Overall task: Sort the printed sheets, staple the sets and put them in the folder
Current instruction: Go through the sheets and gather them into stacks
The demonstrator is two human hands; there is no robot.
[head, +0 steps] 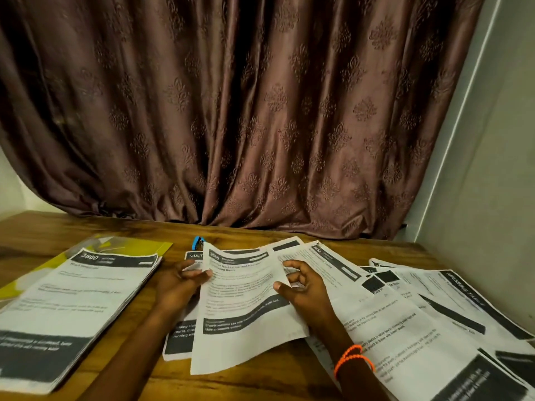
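Note:
I hold one printed sheet (243,308) a little above the wooden table (260,383). My left hand (181,285) pinches its left edge and my right hand (304,287) grips its right edge. Under it lies a small pile of sheets (181,337). A thicker stack of sheets (72,308) lies at the left, partly on a yellow folder (144,246). Several loose sheets (419,314) fan out at the right. A blue stapler (198,243) peeks out behind the held sheet, mostly hidden.
A brown patterned curtain (260,111) hangs right behind the table's far edge. A pale wall (492,183) closes the right side. An orange band (351,358) circles my right wrist.

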